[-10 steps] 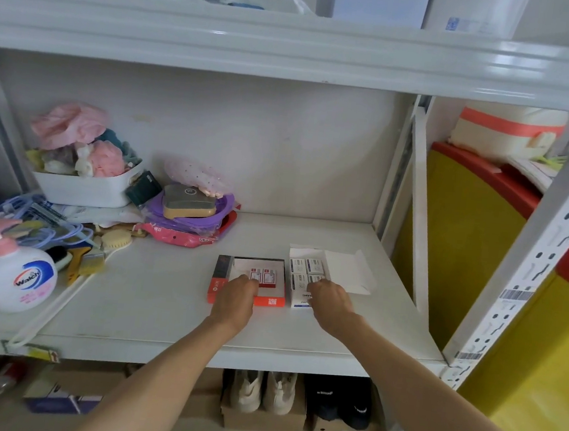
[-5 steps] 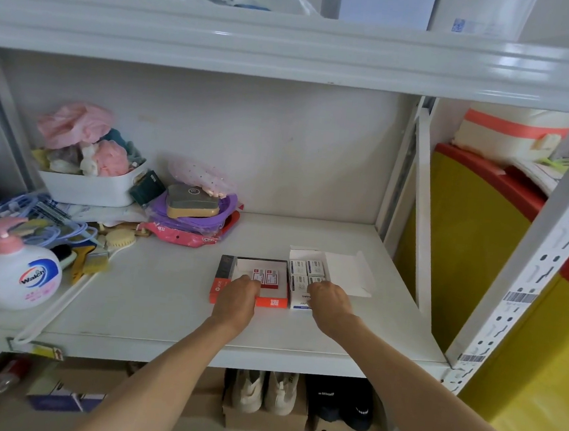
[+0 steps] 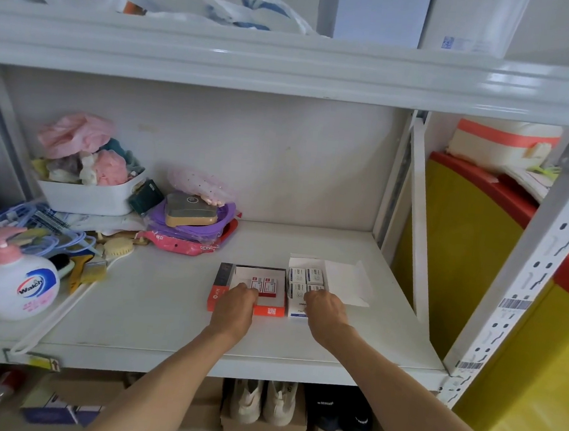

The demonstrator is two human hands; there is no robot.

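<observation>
An open orange-red box (image 3: pixel 269 311) lies flat on the white shelf (image 3: pixel 151 306), with two small red-and-white packs (image 3: pixel 265 286) inside. My left hand (image 3: pixel 234 305) rests over its near left part, fingers bent down into it beside the packs, tips hidden. Right beside it lies an open white box (image 3: pixel 293 310) with its flap (image 3: pixel 346 282) folded out to the right. It holds several small blue-and-white packs (image 3: pixel 305 275). My right hand (image 3: pixel 324 310) covers the near packs, fingers bent down, tips hidden.
On the left of the shelf stand a Walch soap pump bottle (image 3: pixel 17 286), brushes (image 3: pixel 92 267), hangers (image 3: pixel 17 223), a white bin of cloths (image 3: pixel 89 194) and purple and pink items (image 3: pixel 193 224). A shelf post (image 3: pixel 526 264) rises on the right, with shoes (image 3: pixel 263 406) below.
</observation>
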